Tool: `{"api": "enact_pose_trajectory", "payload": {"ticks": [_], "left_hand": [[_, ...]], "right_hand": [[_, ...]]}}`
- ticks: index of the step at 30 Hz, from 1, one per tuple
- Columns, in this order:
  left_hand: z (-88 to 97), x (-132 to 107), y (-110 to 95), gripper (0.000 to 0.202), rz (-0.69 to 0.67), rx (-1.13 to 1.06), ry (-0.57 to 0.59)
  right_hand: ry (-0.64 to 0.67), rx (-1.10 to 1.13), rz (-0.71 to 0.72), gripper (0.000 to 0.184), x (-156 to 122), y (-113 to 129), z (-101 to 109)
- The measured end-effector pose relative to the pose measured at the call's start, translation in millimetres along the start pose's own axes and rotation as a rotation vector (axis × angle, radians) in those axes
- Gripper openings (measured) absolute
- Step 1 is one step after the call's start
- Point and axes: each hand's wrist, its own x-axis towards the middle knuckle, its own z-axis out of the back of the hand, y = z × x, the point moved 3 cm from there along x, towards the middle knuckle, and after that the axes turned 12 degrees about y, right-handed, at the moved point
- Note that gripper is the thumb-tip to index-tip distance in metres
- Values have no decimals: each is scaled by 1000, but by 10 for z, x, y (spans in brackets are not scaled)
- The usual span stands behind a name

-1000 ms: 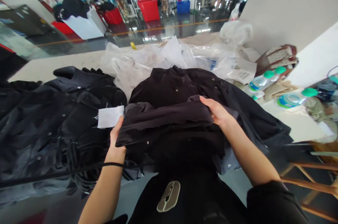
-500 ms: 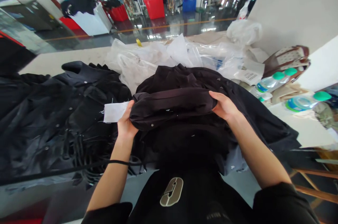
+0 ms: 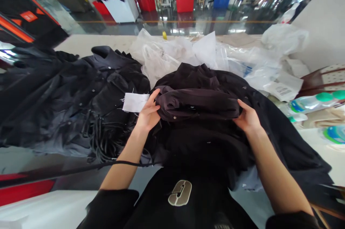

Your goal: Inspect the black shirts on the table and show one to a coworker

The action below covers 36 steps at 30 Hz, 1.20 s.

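1. Out past the table, a glossy factory floor stretches away, with a red plastic bin point(image 3: 184, 0) and a blue crate point(image 3: 221, 1) far beyond the hands.
2. Right at the centre of the action, a folded black jacket point(image 3: 196, 101) is bunched into a thick roll, and both hands have it!
3. Left hand point(image 3: 147, 112) is on the roll's left end, fingers curled over the cloth in a firm, narrow hold, with a thin black wrist cord point(image 3: 126, 163) trailing from that wrist.
4. Right hand point(image 3: 248, 119) takes the other end, palm cupped against the fold, fingers tucked in beneath it. That's a solid hold too!
5. Just left of the left hand's fingertips lies a white fabric swatch point(image 3: 134, 102), loose threads showing at its edge.
6. Further left of the grip, another black jacket point(image 3: 81, 92) sprawls across the white table point(image 3: 91, 42), its snaps catching the light.
7. Above the hands, clear plastic bags point(image 3: 161, 56) heap up behind the roll, and a barcode label point(image 3: 283, 90) sits among them up to the right.
8. Out right of the right hand, plastic water bottles point(image 3: 309, 104) with green caps lie on their sides.
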Motion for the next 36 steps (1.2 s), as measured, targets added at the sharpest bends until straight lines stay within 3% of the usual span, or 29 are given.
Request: {"api": "enact_pose_trajectory", "payload": {"ticks": [14,21,26,36], "left_hand": [[0,17,-9,71,7,-30,-18],[-50,51,-39,71,9,-41,-13],[13,52,-24,70,26,-7,-40],[99,102,23,61,14,24,-111]], "right_hand": [[-93,18,-10,8,70,-30,74],[-34,-26,15,5,141,-57,176],[-53,-12,19,6,121,-50,142],[75,-35,30,17,97,-38,55]]}}
